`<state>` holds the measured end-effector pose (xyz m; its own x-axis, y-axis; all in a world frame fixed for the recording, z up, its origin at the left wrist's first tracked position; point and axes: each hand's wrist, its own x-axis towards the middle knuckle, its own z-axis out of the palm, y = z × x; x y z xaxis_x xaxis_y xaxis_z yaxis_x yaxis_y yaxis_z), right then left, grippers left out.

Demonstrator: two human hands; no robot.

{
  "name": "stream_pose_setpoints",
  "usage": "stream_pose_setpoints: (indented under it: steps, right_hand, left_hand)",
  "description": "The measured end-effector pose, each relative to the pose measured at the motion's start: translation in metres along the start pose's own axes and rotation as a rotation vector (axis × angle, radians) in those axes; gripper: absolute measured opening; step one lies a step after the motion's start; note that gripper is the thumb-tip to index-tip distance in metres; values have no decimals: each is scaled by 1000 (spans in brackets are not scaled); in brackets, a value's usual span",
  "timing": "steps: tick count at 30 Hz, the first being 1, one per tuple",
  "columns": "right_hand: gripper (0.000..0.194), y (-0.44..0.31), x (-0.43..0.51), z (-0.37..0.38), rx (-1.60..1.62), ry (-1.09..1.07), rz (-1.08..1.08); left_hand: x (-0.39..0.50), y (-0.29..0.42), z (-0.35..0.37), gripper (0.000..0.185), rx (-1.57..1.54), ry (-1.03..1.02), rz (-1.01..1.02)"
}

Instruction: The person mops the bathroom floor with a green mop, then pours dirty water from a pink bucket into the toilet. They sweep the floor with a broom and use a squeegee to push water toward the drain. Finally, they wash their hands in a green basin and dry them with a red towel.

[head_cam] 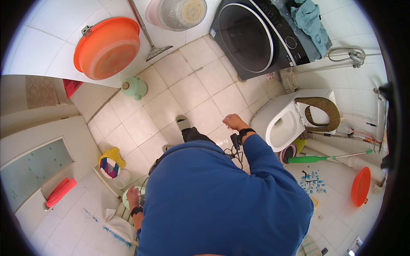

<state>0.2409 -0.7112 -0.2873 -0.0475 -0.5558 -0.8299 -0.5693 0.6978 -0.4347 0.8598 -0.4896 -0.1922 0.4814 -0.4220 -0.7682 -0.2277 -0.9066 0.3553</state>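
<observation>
My right hand point(235, 122) is out over the tiled floor, left of the white toilet point(282, 132), with its fingers curled. Whether something small is between them cannot be made out. A black strap point(247, 131) circles that wrist; a black box point(235, 141) and a tangle of black cables point(237, 155) hang beside it. My left hand point(133, 196) is low at my side, over a pale green basin point(125, 201), its fingers partly bent. Another black strap point(136, 210) is on the left wrist. My blue sleeve and back hide much of the floor below.
A front-loading washing machine point(245, 38) stands at the upper right. A green thermos-like jug point(136, 88) and a yellow stool point(115, 155) are on the floor at left. An orange basin point(109, 48) hangs on the wall. A green-handled mop point(309, 159) leans near the toilet.
</observation>
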Motion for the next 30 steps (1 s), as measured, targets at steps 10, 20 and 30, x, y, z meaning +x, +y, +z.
stream_pose_setpoints:
  steps: [10, 20, 30]
  right_hand:
    - [29, -5, 21, -24, 24, 116, -235]
    - [25, 49, -11, 8, 237, 110, 110]
    - [24, -275, 0, 0, 486, 303, -486]
  left_hand:
    - [27, 29, 9, 37, -29, -90, -63]
    - [104, 103, -38, 36, 18, -87, 151]
    - [191, 81, -112, 21, 217, -32, 364]
